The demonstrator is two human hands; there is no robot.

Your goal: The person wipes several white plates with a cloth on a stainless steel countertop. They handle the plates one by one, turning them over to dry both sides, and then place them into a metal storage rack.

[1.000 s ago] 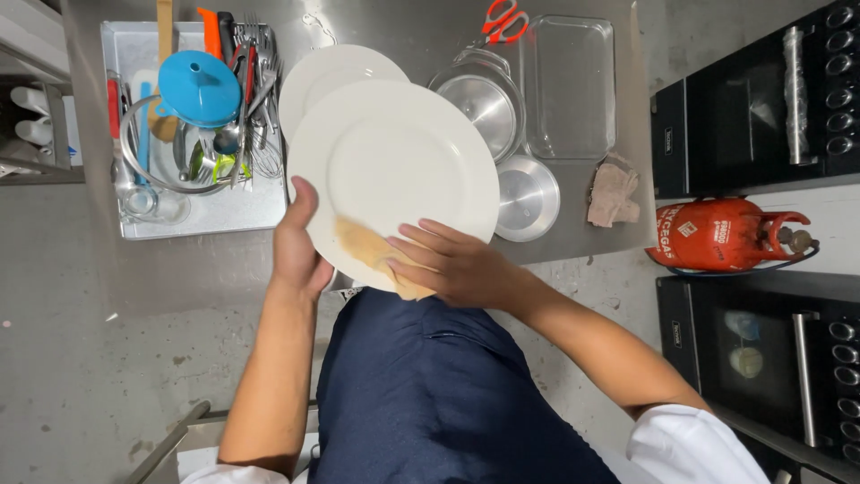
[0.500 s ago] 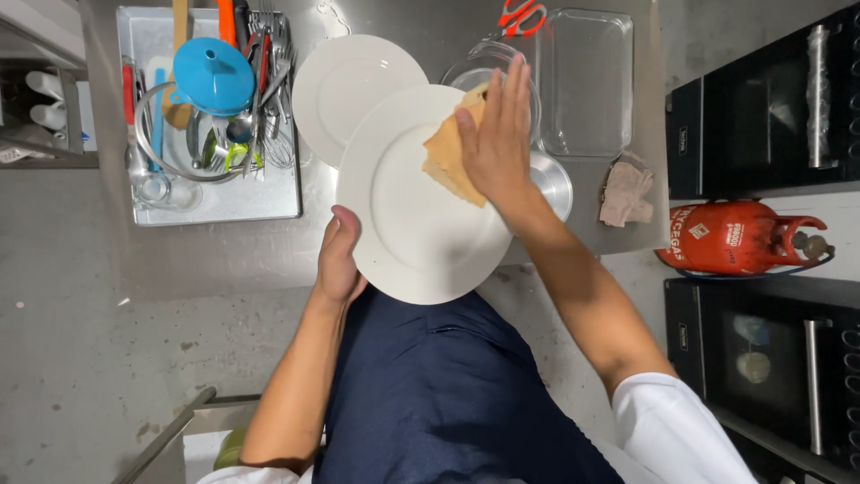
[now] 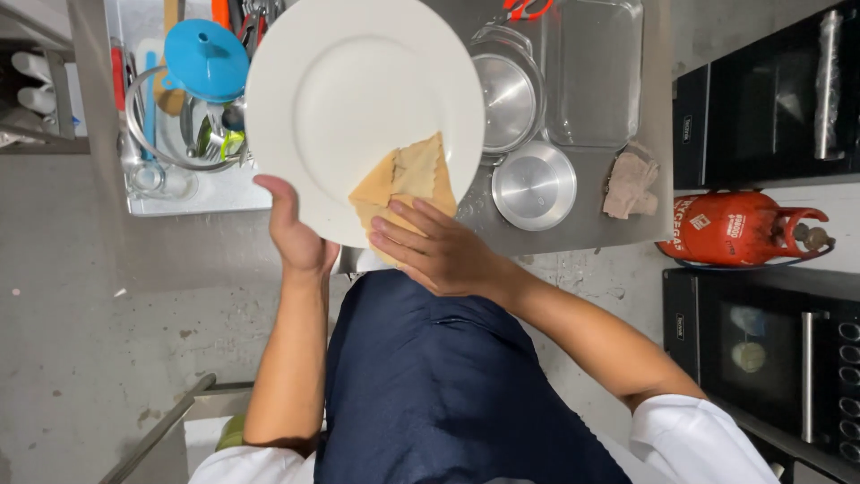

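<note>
**Plate, white, held and wiped over the counter**

Plate [image 3: 358, 99]: large, round, white, held tilted above the steel counter [image 3: 573, 229], covering the near part of the tray [image 3: 179, 202] of utensils. Risk, as judged: support comes from one edge only, so a hard push with the cloth could tip it out of the grip and down onto the pans.

Pans: a steel bowl [image 3: 506, 99] and a round steel lid [image 3: 535, 185] lie right of the plate, a clear glass dish [image 3: 596, 72] further right.

Left hand [image 3: 296, 237]: palm upward, wrist bent back, thumb raised along the plate's near-left rim, closed on the plate's edge; the fingers behind it are hidden.

Right hand [image 3: 439, 255]: laid flat, fingers spread narrowly, pressing the cloth against the plate's near-right face; forearm runs off to the near right.

Cloth [image 3: 408, 184]: tan, folded, with a zigzag edge, half under the right fingers.

Funnel [image 3: 206, 58]: blue, on the tray, left of the plate.
</note>
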